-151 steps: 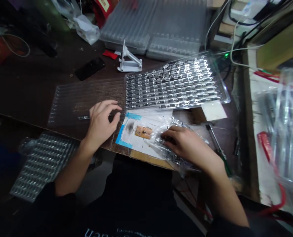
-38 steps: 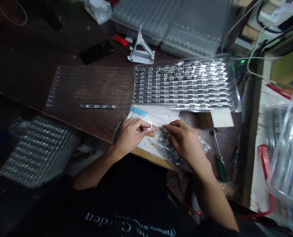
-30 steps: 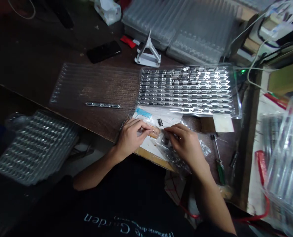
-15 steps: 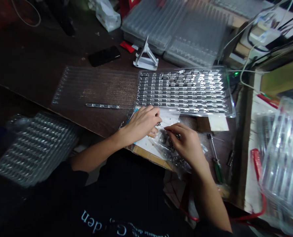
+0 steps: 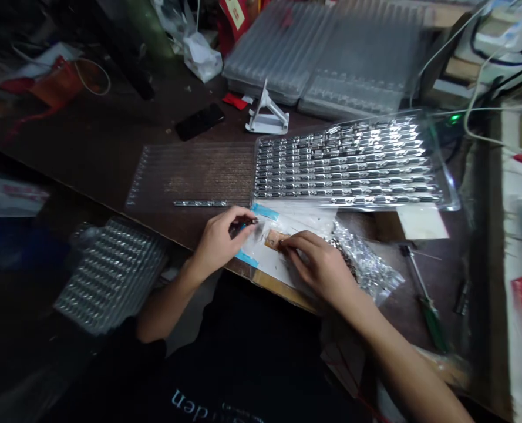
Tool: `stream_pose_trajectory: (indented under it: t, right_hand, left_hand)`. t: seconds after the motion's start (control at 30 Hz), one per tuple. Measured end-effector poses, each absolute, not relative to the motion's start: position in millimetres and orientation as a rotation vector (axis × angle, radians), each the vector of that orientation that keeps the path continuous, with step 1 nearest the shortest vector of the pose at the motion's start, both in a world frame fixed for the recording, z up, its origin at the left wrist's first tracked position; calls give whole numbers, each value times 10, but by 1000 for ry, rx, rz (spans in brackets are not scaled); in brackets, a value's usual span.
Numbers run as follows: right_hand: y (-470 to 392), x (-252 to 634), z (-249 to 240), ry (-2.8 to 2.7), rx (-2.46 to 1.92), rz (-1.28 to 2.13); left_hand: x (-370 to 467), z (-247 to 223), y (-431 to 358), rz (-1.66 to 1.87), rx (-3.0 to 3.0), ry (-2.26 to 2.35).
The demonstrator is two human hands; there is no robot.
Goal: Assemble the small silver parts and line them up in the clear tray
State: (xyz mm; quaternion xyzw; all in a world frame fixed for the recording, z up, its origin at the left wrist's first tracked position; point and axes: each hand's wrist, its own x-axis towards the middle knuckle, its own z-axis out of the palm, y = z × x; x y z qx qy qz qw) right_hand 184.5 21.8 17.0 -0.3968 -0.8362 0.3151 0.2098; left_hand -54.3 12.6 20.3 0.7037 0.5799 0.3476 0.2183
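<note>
My left hand (image 5: 221,239) is pinched on a small dark metal part (image 5: 248,222) above the white work sheet with blue tape (image 5: 264,211). The fingertips of my right hand (image 5: 320,261) press together at the edge of a small copper-coloured block (image 5: 275,239); whatever they hold is too small to name. A clear bag of small metal parts (image 5: 370,267) lies just right of that hand. Behind the hands is a clear tray (image 5: 450,191) filled with rows of silver connectors. To its left, a short row of connectors (image 5: 199,204) sits in a mostly bare clear tray (image 5: 155,176).
A phone (image 5: 199,121) and a white stand (image 5: 267,114) are behind the trays, with stacked clear trays (image 5: 278,53) farther back. A green-handled screwdriver (image 5: 432,323) lies at the right. More filled trays (image 5: 111,273) are stacked low at the left.
My left hand has moved left, away from the block, with a dark part in its fingers. My right hand has come to the block, and the bag beside it is more exposed. The view has shifted.
</note>
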Motion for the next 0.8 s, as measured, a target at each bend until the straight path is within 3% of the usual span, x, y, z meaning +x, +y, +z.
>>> stream_pose_trajectory:
  t: [0.2,0.8]
  right_hand:
    - [192,1785,46,-2556,-1062,570]
    - [223,1721,133,-2611,-1131,591]
  left_hand:
    - [-940,222,282,1020,1991,1823]
    - [-947,160,668,572,2314,2035]
